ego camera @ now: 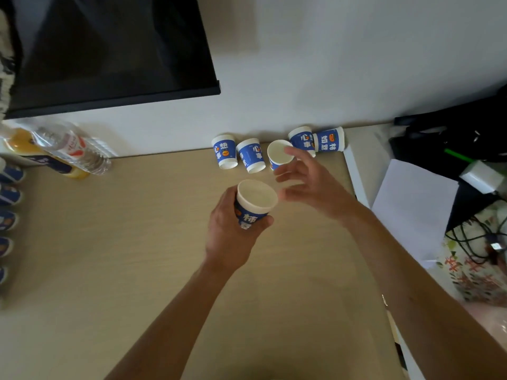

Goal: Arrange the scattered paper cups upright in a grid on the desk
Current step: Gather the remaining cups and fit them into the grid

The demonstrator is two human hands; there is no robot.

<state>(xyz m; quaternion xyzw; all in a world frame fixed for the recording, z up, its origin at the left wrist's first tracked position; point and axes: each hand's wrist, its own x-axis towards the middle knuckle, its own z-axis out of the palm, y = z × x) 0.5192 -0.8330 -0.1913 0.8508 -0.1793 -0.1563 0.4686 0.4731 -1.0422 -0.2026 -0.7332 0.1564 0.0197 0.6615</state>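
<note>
My left hand [230,231] grips a blue and white paper cup [253,204] above the middle of the wooden desk [137,256], mouth tilted up toward me. My right hand [310,182] hovers just right of it, fingers spread and relaxed, holding nothing. Behind its fingertips an upright cup [278,153] stands by the wall. Two cups [225,152] [251,155] stand mouth down to its left. Further right, one cup [301,139] leans and another [329,139] lies on its side.
A dark monitor [109,50] hangs at the back left. Two plastic bottles [68,152] lie at the far left, with a column of several cups [9,193] along the left edge. Paper [411,209], a black bag [452,138] and cables [480,239] crowd the right side.
</note>
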